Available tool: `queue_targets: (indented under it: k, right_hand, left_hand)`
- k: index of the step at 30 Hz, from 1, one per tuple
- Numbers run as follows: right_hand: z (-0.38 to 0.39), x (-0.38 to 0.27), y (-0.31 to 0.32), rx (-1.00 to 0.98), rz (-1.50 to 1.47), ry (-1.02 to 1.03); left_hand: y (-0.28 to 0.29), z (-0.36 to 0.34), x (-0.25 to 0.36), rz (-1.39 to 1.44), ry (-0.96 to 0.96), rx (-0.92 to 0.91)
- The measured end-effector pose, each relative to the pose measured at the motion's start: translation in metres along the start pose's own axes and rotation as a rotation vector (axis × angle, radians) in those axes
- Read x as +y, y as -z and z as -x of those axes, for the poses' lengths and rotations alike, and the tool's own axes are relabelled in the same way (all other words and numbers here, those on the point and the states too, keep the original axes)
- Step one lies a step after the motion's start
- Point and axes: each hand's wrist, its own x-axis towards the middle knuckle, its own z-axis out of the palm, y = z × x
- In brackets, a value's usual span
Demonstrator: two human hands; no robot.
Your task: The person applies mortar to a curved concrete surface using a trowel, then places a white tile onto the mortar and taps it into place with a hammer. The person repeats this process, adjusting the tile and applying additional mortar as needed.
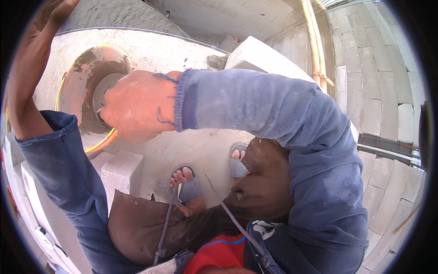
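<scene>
My right hand [139, 107] is closed, back of the hand up, over the mouth of an orange bucket [68, 89]. Its fingers are curled down out of sight, so whatever they hold is hidden. Grey mortar coats the bucket's inside wall, and more grey mortar [104, 89] lies at the bottom. A yellow rim or handle runs along the bucket's edge. At the upper left my left hand [54, 16] is raised beyond the bucket, partly cut off by the picture's rim. One digit stretches out from it, and I see nothing held.
A pale block [123, 171] stands between the bucket and my feet. Another white block [269, 57] lies beyond my right sleeve. Grey block walls [365, 59] rise on the right, with bamboo poles [315, 41] leaning there. My sandalled feet [185, 178] are on the dusty grey surface.
</scene>
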Motion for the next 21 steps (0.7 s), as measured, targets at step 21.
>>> queue_targets:
  k: [21]
  right_hand:
    - [0.517,-0.088,-0.361,0.367,-0.564,-1.503]
  left_hand:
    - [-0.333,-0.128,0.089,0.043,0.151,-0.582]
